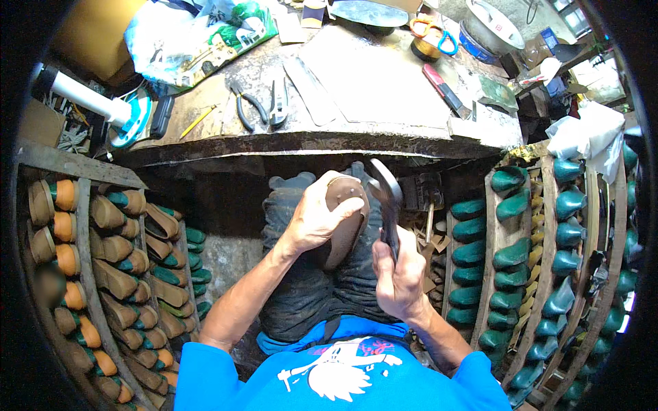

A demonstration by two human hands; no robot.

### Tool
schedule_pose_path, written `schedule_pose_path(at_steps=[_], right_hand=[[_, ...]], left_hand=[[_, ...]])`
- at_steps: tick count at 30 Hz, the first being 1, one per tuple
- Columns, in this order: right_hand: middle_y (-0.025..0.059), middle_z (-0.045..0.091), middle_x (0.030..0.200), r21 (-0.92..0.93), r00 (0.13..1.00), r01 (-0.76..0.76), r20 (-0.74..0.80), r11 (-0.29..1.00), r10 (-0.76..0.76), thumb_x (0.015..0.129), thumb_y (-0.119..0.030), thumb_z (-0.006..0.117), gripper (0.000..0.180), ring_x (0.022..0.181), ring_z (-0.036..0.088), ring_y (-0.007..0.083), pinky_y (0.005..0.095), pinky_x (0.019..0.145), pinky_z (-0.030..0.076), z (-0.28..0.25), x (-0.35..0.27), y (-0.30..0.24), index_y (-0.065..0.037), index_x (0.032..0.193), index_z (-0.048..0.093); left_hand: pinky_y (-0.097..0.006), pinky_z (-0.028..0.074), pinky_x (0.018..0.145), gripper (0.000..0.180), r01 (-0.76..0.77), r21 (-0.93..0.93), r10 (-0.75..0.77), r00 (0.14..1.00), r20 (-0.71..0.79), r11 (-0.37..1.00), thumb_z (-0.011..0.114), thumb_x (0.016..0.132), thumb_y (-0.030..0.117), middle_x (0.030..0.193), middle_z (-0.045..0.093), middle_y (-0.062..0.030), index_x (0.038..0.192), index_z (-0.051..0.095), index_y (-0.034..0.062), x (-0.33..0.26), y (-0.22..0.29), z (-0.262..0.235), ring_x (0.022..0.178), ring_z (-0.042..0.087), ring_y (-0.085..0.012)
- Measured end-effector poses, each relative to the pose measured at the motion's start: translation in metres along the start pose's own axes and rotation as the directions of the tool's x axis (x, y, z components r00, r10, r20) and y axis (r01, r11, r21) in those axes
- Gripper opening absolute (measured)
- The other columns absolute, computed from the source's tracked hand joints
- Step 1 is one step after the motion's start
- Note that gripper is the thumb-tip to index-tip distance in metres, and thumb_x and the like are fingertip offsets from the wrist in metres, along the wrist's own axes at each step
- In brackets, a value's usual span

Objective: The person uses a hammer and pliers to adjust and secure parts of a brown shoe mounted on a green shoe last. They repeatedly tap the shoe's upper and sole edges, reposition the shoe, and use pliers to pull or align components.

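Observation:
In my lap, a brown shoe (341,245) is held with its sole turned up, and small shiny spots like nail heads show near its far end. My left hand (314,218) wraps round that shoe from the left, with the thumb lying across the sole. Just right of it, my right hand (400,277) is closed round the dark handle of a hammer (388,195). The hammer's metal head is raised beside the shoe's far end, apart from my left thumb.
Ahead is a worn workbench (240,145) with two pairs of pliers (278,108), a pencil (197,122), a red-and-black knife (442,88), scissors (447,42) and a plastic bag (205,41). Racks of brown shoes (116,274) stand left; green shoe lasts (510,257) fill racks on the right.

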State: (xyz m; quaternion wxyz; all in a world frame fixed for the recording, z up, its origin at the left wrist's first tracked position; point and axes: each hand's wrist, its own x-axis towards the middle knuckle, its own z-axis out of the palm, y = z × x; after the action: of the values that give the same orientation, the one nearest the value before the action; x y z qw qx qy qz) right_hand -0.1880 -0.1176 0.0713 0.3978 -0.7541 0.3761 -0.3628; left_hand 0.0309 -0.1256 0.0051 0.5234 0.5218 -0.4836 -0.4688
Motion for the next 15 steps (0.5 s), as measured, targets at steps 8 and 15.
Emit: schedule_pose_path(at_steps=[8,15], right_hand=[[0.0281,0.068,0.077,-0.235,0.959,-0.084,0.246,0.968,0.143,0.111,-0.001,0.062,0.02,0.067,0.067,0.0527,0.0539,0.06,0.053,-0.01,-0.004,-0.012,0.004,0.13,0.057],[0.0032,0.064,0.078,0.093,0.987,-0.16,0.017,0.983,0.159,0.118,-0.008,0.058,0.02,0.059,0.057,0.0104,0.0285,0.053,0.047,-0.011,-0.023,-0.036,0.001,0.136,0.057]], left_hand=[[-0.036,0.056,0.106,0.04,0.097,-0.168,-0.097,0.995,0.011,0.981,0.088,0.103,0.027,0.12,0.079,-0.0078,0.13,0.072,0.0022,-0.012,0.006,0.004,0.115,0.072,-0.0168],[-0.036,0.056,0.108,0.043,0.042,-0.021,-0.043,0.998,-0.035,0.999,0.088,0.1,0.024,0.126,0.078,-0.0088,0.134,0.072,0.0025,-0.033,0.013,-0.008,0.118,0.071,-0.0176]])
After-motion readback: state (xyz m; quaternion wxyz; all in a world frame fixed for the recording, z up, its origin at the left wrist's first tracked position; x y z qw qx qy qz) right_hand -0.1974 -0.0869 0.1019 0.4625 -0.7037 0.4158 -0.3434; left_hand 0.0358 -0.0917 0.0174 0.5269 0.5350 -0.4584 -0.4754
